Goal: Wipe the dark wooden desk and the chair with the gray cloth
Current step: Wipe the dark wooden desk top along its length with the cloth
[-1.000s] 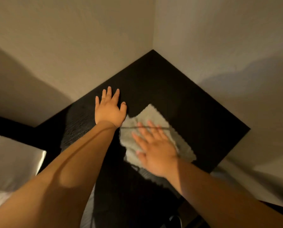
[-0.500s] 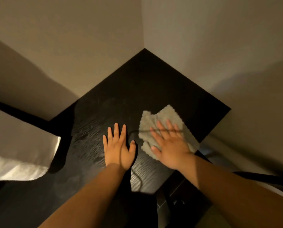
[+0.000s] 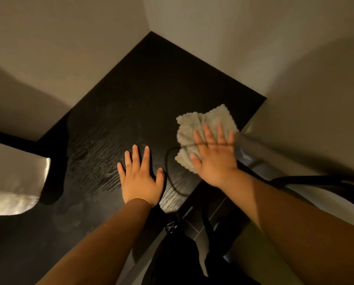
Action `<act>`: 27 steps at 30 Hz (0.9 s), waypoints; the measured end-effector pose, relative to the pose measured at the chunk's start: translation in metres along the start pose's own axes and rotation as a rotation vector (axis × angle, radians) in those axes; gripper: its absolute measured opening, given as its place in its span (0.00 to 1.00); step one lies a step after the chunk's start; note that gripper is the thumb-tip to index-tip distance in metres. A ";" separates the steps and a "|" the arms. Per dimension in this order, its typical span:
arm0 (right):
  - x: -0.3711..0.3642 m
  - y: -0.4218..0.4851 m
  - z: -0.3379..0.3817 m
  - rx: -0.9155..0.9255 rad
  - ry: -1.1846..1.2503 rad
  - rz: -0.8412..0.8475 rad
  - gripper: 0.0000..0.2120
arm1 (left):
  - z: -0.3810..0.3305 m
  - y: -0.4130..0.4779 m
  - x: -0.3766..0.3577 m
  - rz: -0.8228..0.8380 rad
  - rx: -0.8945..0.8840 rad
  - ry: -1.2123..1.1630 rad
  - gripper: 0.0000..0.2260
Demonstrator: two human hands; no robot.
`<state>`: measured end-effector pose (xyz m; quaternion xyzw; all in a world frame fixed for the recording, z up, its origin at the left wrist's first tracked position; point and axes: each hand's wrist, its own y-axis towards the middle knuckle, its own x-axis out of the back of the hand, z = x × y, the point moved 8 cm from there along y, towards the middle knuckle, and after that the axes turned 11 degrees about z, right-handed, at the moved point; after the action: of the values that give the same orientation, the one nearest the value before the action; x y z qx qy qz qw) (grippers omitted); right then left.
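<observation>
gray cloth point(image 3: 200, 122) slid toward desk point(image 3: 147, 95) edge | crumpled under flat right hand point(image 3: 215, 159)

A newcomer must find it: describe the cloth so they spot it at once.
Start at the dark wooden desk set into the wall corner. Near its right edge, the right hand presses flat on the gray cloth. It is the only pale, crumpled thing on the black top.

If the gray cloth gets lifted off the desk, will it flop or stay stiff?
Probably flops: the gray cloth lies bunched in soft folds under the right hand. Its nubby pile likely drags on the desk, not slides.
</observation>
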<state>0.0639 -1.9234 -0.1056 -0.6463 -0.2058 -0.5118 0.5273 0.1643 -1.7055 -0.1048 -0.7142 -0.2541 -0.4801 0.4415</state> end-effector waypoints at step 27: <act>-0.031 -0.034 -0.004 -0.273 0.652 -0.196 0.35 | -0.007 0.000 0.001 -0.007 -0.062 0.009 0.39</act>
<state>0.0228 -1.9064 -0.1175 -0.4908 -0.0177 -0.7617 0.4226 0.1614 -1.7118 -0.1031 -0.7244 -0.2394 -0.4925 0.4188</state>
